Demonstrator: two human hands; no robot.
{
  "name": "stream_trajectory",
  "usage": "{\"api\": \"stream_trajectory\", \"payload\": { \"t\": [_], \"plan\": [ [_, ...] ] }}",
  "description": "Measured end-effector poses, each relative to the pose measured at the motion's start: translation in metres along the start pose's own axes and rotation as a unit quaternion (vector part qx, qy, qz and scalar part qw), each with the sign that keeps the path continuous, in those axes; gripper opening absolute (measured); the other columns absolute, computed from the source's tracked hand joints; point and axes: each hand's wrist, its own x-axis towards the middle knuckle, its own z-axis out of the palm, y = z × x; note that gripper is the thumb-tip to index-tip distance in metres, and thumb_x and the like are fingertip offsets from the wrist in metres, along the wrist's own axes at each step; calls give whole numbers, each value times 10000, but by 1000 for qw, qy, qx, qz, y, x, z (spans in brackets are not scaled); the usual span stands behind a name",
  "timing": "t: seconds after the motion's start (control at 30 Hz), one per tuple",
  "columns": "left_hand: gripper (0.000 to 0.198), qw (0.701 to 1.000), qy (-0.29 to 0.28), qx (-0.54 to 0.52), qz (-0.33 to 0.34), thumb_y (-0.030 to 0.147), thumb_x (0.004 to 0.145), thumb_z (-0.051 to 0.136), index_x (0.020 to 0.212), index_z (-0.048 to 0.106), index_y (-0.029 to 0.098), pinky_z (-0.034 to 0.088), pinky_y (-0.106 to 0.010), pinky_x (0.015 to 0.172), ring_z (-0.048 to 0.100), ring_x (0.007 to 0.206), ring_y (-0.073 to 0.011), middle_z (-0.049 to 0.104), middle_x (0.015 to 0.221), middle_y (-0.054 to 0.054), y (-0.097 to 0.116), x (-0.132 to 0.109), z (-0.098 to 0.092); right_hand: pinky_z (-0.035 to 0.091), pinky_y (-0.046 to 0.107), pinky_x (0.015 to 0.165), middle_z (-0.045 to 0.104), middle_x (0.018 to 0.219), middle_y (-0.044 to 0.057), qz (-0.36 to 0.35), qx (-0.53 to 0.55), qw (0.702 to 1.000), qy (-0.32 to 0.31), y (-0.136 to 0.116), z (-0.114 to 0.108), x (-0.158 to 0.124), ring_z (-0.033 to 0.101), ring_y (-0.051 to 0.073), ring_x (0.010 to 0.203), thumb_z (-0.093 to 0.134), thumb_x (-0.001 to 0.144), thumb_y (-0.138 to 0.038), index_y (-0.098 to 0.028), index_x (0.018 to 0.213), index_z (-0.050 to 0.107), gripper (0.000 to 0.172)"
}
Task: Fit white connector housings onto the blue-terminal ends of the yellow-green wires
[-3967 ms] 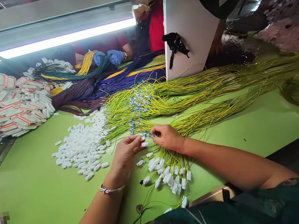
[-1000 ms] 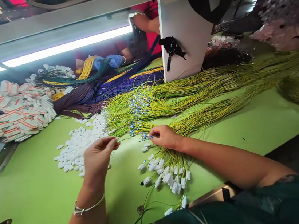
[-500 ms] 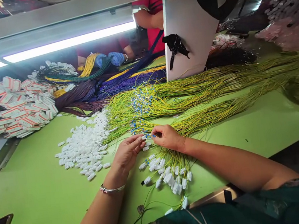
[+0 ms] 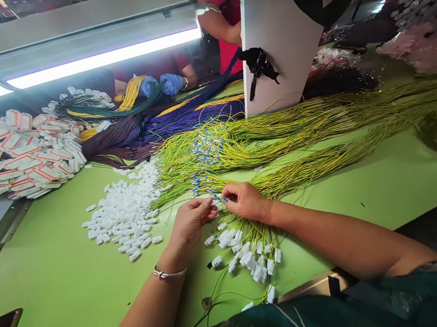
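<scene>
My left hand [image 4: 190,218], a bracelet at its wrist, pinches a small white plastic connector housing [image 4: 214,202], mostly covered by the fingertips. Right beside it, my right hand [image 4: 247,201] is closed, thumb against forefinger, on a yellow-green wire whose blue-tipped end [image 4: 225,199] points toward the housing. Whether the tip has entered the housing I cannot tell. Below the hands hangs a bunch of yellow-green wires with white housings [image 4: 247,259] on their ends. A pile of loose white housings [image 4: 123,216] lies left of my left hand.
Long bundles of yellow-green wires [image 4: 315,164] stretch rightward across the green table [image 4: 68,279]. Behind lie purple wires [image 4: 196,115] and a heap of white-and-orange pieces [image 4: 19,152]. A white panel [image 4: 281,64] stands upright. Across the table, another person's blue-gloved hands [image 4: 171,84] hold wires.
My left hand has shifted slightly right, closer to my right hand, and its fingers now cover more of the housing. My right hand keeps nearly the same place and pinch.
</scene>
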Motion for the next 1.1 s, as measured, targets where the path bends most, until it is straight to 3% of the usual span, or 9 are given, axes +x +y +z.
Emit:
{"api": "stream_trajectory", "payload": {
  "t": [0.23, 0.43, 0.6, 0.8, 0.9, 1.0, 1.1],
  "plan": [
    [330, 998, 7, 60, 22, 403, 589, 802, 629, 646, 115, 460, -188, 482, 577, 477, -98, 662, 597, -51, -3, 2, 3, 354, 207, 594, 601, 660, -4, -39, -43, 998, 1, 0, -1, 0, 481, 92, 600, 570, 707, -120, -151, 715, 618, 57],
    [342, 999, -26, 43, 10, 337, 573, 828, 808, 718, 113, 532, -248, 642, 645, 618, -140, 711, 747, -84, -1, -1, 0, 357, 196, 572, 593, 628, -17, -15, -7, 1000, 9, 1, -1, -1, 461, 76, 558, 565, 711, -121, -146, 724, 632, 72],
    [354, 999, -13, 45, 14, 332, 566, 831, 807, 711, 102, 526, -217, 625, 635, 585, -114, 707, 715, -75, -3, -1, 3, 351, 187, 544, 576, 600, -24, 23, 10, 1000, -5, 1, -2, 1, 443, 68, 529, 580, 696, -127, -136, 715, 628, 52],
    [341, 997, -1, 68, 37, 357, 566, 819, 753, 687, 105, 493, -204, 560, 600, 538, -106, 676, 614, -45, -4, 2, 9, 325, 201, 540, 576, 618, -7, -13, -48, 998, -36, 4, -3, 5, 432, 79, 541, 538, 741, -109, -129, 742, 631, 96],
    [330, 994, -11, 101, 49, 371, 589, 795, 763, 684, 114, 459, -210, 500, 559, 493, -104, 645, 569, -27, -5, 1, 8, 326, 204, 535, 574, 598, -12, 4, -34, 999, -34, 5, -3, 6, 431, 81, 530, 547, 747, -131, -130, 743, 644, 97],
    [254, 973, -22, 212, 84, 343, 647, 744, 783, 697, 134, 432, -221, 472, 535, 488, -109, 630, 585, -24, -5, -9, 7, 356, 203, 551, 599, 612, -5, 32, 30, 999, -21, 5, -2, 6, 463, 87, 550, 555, 776, -209, -130, 750, 669, 141],
    [183, 908, -21, 363, 206, 274, 692, 687, 840, 724, 172, 465, -241, 553, 584, 644, -143, 663, 758, -58, 6, -23, -1, 380, 207, 568, 626, 647, 13, 44, 75, 996, -15, 4, -3, 6, 499, 100, 586, 558, 774, -253, -120, 748, 685, 185]
  ]
}}
